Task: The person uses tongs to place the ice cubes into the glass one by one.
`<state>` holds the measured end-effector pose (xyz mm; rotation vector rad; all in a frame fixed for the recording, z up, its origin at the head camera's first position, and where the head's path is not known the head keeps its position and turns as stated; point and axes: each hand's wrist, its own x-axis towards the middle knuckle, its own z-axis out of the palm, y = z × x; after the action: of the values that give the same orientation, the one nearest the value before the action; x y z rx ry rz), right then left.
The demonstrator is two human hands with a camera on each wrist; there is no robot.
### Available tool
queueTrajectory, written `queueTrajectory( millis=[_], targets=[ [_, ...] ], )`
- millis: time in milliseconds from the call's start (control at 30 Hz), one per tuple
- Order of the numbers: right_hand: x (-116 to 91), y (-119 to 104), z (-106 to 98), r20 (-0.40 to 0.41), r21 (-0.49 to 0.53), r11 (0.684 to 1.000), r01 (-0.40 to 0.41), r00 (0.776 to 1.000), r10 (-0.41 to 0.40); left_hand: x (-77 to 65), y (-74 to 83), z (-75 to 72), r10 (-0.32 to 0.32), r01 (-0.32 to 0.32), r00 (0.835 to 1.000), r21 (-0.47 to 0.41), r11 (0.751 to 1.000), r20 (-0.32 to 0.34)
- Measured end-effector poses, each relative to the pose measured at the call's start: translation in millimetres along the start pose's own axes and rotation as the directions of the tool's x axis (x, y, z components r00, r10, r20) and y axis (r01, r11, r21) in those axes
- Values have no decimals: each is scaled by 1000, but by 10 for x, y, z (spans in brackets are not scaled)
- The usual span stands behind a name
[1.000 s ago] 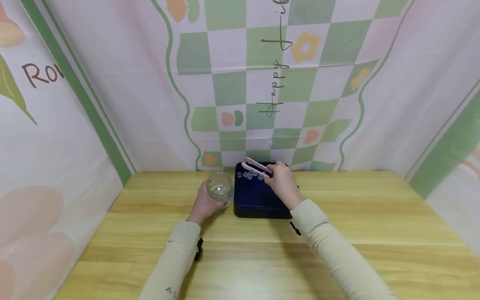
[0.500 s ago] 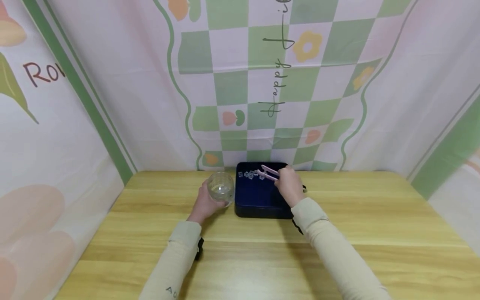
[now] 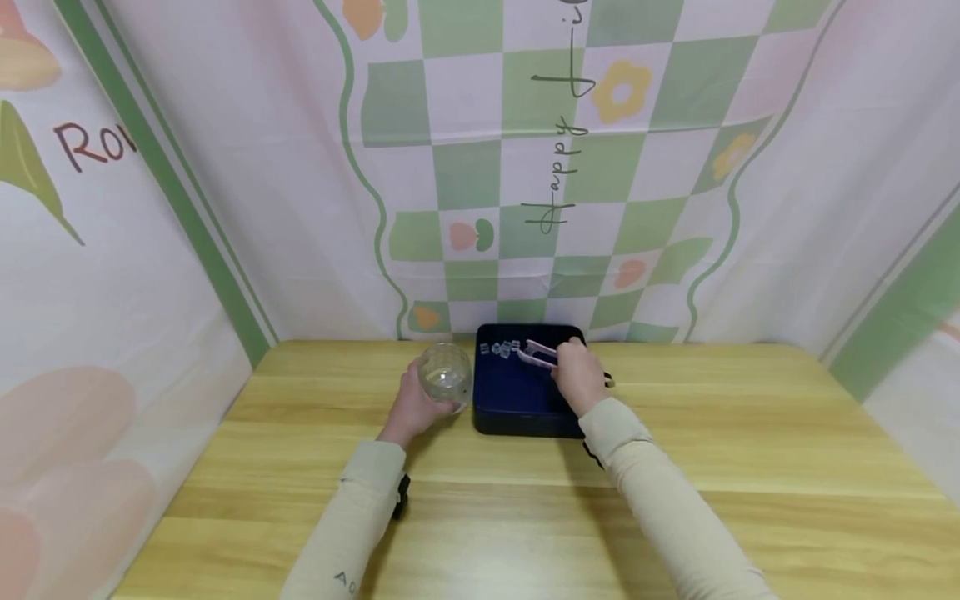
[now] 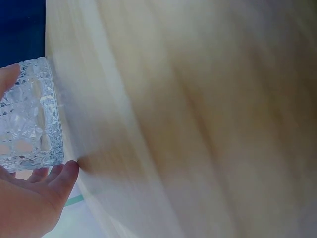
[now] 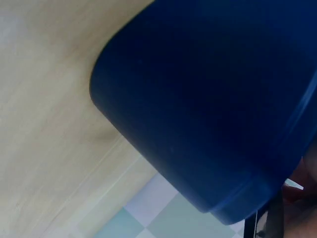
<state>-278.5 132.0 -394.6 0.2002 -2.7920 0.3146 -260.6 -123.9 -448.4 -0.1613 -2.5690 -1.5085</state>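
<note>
- Cupping a clear, patterned glass [image 3: 446, 375], the person's left hand [image 3: 412, 408] has its thumb on the near side and its fingers bent around the far side.
- The glass stands on a wood-grain table [image 3: 480, 525], just left of a dark blue box [image 3: 517, 400]; whether the two touch, I cannot tell.
- Over the box, the right hand [image 3: 580, 375] grips pale pink tongs [image 3: 536, 360] with curled fingers; how each finger lies is hidden. The prongs point left, with a gap between them. Whether a piece sits at their tips is too small to tell.
- Small clear pieces [image 3: 501, 349] lie in a loose row on the box's top, toward its far left part, beside the tongs' tips.
- Judging by looks, the glass is rigid, fairly heavy and breakable; its raised pattern should help grip, best low around the body, away from the rim.
- The tongs seem light and springy, best squeezed partway along the arms. The pieces appear light, hard and perhaps slippery, best taken across two flat, opposite sides.
- Behind hangs a green-and-white checked cloth [image 3: 465, 175].
</note>
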Motion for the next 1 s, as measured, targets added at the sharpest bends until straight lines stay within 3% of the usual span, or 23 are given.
queueTrajectory(
  millis=[167, 400, 1000],
  targets=[
    [-11, -6, 5, 11, 9, 1000, 24, 1000, -24, -14, 2, 12, 17, -17, 1000, 27, 1000, -19],
    [-8, 13, 17, 28, 11, 1000, 22, 999, -22, -1, -10, 6, -40, 40, 999, 4, 999, 14],
    [-18, 51, 18, 52, 32, 999, 5, 999, -6, -16, 20, -12, -76, 76, 997, 14, 997, 22]
  ],
)
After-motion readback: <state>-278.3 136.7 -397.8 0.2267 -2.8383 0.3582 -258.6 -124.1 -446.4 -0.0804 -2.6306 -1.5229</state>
